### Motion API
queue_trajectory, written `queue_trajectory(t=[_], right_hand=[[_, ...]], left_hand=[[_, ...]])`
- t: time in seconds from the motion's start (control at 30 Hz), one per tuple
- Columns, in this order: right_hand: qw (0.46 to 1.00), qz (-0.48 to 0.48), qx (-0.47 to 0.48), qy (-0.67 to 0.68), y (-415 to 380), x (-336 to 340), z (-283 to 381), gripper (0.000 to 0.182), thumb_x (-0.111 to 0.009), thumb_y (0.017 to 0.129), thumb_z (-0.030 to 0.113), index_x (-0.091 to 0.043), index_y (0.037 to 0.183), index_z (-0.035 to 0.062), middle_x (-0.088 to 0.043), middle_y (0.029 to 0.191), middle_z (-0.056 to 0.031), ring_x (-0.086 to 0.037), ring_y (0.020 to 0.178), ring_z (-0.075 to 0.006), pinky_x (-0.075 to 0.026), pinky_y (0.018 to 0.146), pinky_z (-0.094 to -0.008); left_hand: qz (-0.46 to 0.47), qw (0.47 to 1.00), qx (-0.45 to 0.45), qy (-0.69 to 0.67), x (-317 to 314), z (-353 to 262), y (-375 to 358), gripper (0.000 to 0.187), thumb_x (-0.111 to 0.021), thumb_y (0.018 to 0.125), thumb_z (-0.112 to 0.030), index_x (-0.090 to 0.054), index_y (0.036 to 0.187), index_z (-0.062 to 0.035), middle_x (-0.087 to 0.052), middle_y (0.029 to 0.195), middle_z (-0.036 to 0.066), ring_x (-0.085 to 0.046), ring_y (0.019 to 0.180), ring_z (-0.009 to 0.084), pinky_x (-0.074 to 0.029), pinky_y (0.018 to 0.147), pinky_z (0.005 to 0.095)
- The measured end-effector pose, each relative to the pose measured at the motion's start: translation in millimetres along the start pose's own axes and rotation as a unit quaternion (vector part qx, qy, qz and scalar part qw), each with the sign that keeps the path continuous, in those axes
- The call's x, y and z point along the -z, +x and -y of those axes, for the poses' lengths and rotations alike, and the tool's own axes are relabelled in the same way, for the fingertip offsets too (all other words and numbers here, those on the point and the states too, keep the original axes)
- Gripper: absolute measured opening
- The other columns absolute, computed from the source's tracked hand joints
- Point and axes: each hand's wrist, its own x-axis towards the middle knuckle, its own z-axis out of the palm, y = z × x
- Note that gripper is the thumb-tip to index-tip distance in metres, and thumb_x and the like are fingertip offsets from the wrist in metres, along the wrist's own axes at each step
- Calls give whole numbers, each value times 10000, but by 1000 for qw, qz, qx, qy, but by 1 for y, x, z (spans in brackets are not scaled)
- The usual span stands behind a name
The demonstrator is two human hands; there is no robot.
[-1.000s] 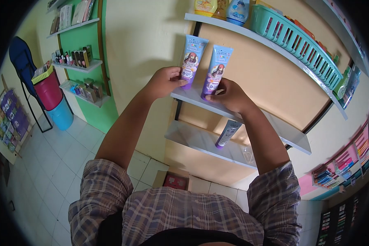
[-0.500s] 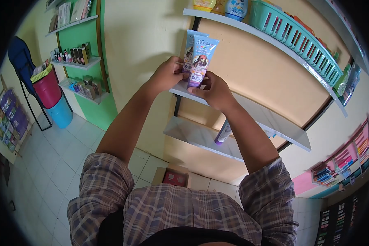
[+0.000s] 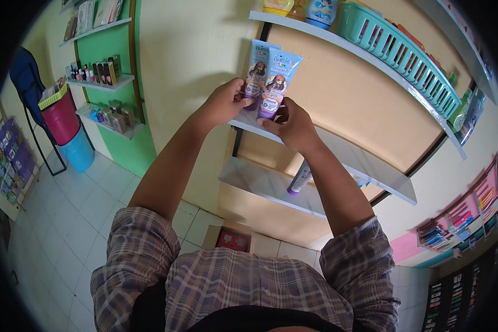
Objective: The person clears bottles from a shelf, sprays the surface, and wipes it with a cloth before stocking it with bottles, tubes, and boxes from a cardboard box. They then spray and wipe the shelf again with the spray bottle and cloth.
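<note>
Two blue and purple body lotion tubes stand cap-down at the left end of the marbled middle shelf (image 3: 337, 139). My left hand (image 3: 226, 101) is closed around the lower part of the rear tube (image 3: 257, 72), thumb in front. The front tube (image 3: 276, 83) leans slightly right, and my right hand (image 3: 291, 123) grips it near its purple cap, with the thumb on the near side. The front tube overlaps the right edge of the rear one. Below, on the lower shelf, another similar tube (image 3: 300, 180) stands partly hidden by my right forearm.
Overhead, the upper shelf (image 3: 293, 23) bears bottles and a teal basket (image 3: 398, 52). An open cardboard box (image 3: 212, 237) with red contents sits on the tiled floor. To the left are cosmetics shelves (image 3: 102, 84), a pink bin (image 3: 61, 122) and a blue bucket (image 3: 78, 150).
The front tube has shifted slightly right in my right hand, so more of the rear tube shows. My left hand stays at the rear tube.
</note>
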Motion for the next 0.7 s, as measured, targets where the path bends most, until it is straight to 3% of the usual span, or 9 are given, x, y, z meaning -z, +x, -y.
queue_trajectory(t=[0.07,0.2,0.7], right_hand=[[1000,0,2,11,-1,1,2,587,-847,770,261,-568,1196,-30,-704,1038,-165,-684,852,-217,-553,793,-336],[1000,-12,2,2,0,-2,1,598,-850,767,264,-565,1200,-34,-707,1035,-165,-686,856,-217,-555,797,-340],[999,-14,-5,-29,5,-8,4,698,-849,772,320,-524,1274,-39,-691,1138,-175,-688,1050,-278,-539,905,-374]], left_hand=[[17,1000,10,-5,0,2,2,316,-645,936,-19,-484,1205,20,-620,1172,124,-609,1094,202,-480,962,350],[1,999,-31,-18,-1,11,3,368,-680,918,-73,-488,1214,32,-674,1115,159,-666,1031,225,-515,915,358],[-8,1000,-13,-3,-4,1,0,304,-633,926,-13,-506,1199,29,-659,1136,140,-648,1059,237,-499,946,368]])
